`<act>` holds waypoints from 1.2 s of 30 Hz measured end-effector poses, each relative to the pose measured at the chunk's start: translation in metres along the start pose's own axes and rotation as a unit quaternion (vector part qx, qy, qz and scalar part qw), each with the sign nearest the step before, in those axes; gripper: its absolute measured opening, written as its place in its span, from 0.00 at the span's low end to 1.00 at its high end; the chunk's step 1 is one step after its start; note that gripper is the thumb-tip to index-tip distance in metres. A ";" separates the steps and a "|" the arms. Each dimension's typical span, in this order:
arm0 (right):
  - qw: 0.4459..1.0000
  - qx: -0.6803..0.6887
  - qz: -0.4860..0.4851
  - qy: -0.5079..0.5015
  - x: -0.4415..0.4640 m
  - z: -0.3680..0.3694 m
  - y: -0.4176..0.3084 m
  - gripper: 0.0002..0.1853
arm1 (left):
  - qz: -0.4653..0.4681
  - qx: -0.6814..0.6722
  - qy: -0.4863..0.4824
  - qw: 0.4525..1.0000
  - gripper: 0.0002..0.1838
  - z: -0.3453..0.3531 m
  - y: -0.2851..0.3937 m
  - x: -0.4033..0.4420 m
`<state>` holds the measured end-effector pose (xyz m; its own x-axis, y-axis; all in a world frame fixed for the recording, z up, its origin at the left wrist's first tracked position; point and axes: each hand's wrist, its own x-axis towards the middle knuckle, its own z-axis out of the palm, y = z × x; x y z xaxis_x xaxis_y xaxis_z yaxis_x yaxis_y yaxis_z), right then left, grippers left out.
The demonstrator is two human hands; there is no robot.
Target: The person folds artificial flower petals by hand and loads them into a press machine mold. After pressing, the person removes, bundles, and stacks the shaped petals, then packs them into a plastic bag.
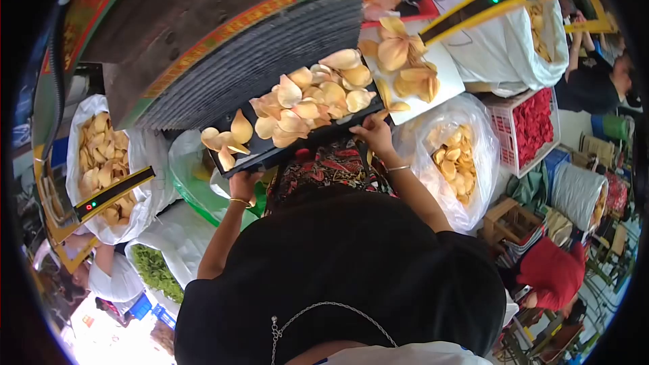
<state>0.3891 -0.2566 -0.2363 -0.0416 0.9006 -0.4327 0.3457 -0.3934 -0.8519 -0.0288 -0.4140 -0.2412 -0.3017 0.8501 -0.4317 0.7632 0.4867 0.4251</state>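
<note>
My left hand is closed on the near left corner of a long black tray, its fingers partly under the edge. At the tray's right end, my right hand has its fingers closed on the near edge. Peach-coloured petals lie heaped along the tray, with a smaller cluster of petals at its left end. Directly behind the tray stands the dark ribbed face of a machine. Past my right hand, more petals rest on a white board.
Yellow bars with lit sensors flank the machine. Bags of petals stand left and right. A crate of red petals is farther right. Below left is a sack of green pieces. Other people work at both sides.
</note>
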 end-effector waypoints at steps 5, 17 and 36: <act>0.983 0.123 0.009 0.135 -0.059 -0.070 -0.055 0.12 | 0.056 0.011 -0.048 0.997 0.21 -0.030 0.002 -0.013; 0.861 -0.338 -0.343 0.165 -0.025 -0.150 -0.158 0.07 | 0.546 -0.134 0.098 0.821 0.21 -0.038 0.417 0.052; 0.820 -0.341 -0.362 0.285 0.063 -0.149 -0.148 0.11 | 0.556 -0.069 0.157 0.813 0.18 0.025 0.488 0.170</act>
<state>0.4745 -0.1138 -0.0938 -0.0895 0.8694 0.4860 0.8752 0.3016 -0.3784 0.3069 -0.0367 -0.1272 0.3829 0.7793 0.4961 0.5992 -0.6182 0.5087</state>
